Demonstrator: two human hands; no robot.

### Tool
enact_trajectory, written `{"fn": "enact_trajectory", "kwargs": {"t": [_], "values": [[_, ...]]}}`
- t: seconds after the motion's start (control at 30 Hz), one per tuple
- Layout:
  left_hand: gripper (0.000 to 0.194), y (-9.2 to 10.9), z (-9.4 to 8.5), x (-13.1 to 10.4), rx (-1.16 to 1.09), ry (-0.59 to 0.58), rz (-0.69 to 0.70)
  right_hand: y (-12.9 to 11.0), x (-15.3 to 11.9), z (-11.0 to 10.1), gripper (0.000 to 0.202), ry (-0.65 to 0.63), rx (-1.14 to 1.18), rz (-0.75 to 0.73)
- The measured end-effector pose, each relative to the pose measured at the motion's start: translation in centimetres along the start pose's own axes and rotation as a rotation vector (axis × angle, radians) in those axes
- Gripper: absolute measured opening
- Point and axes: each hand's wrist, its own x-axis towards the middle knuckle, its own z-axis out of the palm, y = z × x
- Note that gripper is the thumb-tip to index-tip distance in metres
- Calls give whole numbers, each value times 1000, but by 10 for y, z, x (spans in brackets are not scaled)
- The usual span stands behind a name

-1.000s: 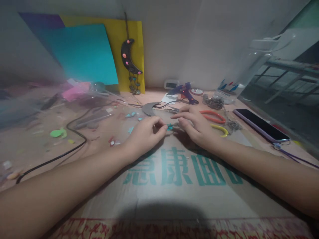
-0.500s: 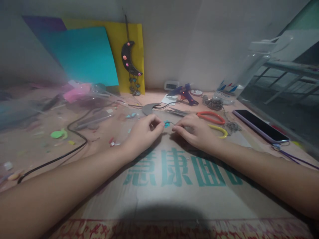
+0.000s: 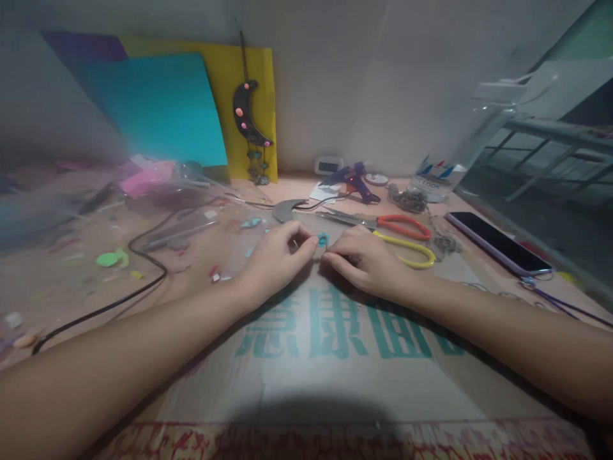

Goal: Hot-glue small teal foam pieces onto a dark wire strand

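My left hand (image 3: 280, 259) pinches the edge of a small teal flower-like piece (image 3: 324, 239) between thumb and forefinger. A thin dark cord (image 3: 326, 245) runs from that piece to my right hand (image 3: 366, 260), whose thumb and forefinger are closed on it. Both hands rest low over the printed board (image 3: 330, 377). Behind my right hand lie scissors (image 3: 405, 227) with one orange and one yellow handle. Past my left fingers sits a grey crescent (image 3: 288, 209), with small teal bits (image 3: 251, 223) nearby.
A dark crescent hanging (image 3: 246, 114) leans on yellow card (image 3: 263, 70) beside a blue sheet (image 3: 158, 105). A glue gun (image 3: 357, 182), grey cord bundle (image 3: 407, 198), clear jug (image 3: 440, 176) and phone (image 3: 498, 243) stand right. A black cable (image 3: 148, 255) crosses scattered scraps at left.
My right hand has moved slightly left and down, closer to my left hand. The cord between them now bends downward, and more of the scissors' yellow handle shows.
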Motion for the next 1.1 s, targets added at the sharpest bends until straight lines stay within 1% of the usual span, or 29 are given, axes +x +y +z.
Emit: {"fn": "enact_trajectory", "kwargs": {"t": [0.13,0.27,0.33,0.4,0.47,0.53,0.57,0.6,0.67,0.8,0.93,1.1], "values": [[15,1,-1,0,-11,-13,10,0,1,0,31,-7,-15,17],[15,4,-2,0,-4,-1,-20,2,0,-4,35,-49,-32,8],[15,5,-3,0,10,7,-24,5,-1,-7,38,-45,-48,-3],[14,6,-4,-1,38,22,1,8,-2,-9,39,27,-43,7],[13,6,-5,-2,72,40,34,11,-1,-10,36,169,2,55],[12,5,-4,-3,91,50,63,12,0,-11,29,316,69,123],[12,5,-4,-4,94,52,72,11,1,-11,25,360,104,154],[12,5,-4,-4,97,51,77,10,1,-11,21,377,136,182],[13,4,-3,-3,106,48,83,6,2,-10,16,355,199,231],[13,4,-3,-3,127,40,100,-1,3,-10,18,258,314,300],[13,4,-2,-3,131,40,112,-2,3,-10,19,222,349,324],[13,4,-3,-3,133,31,107,-1,3,-8,16,202,359,319]]}}
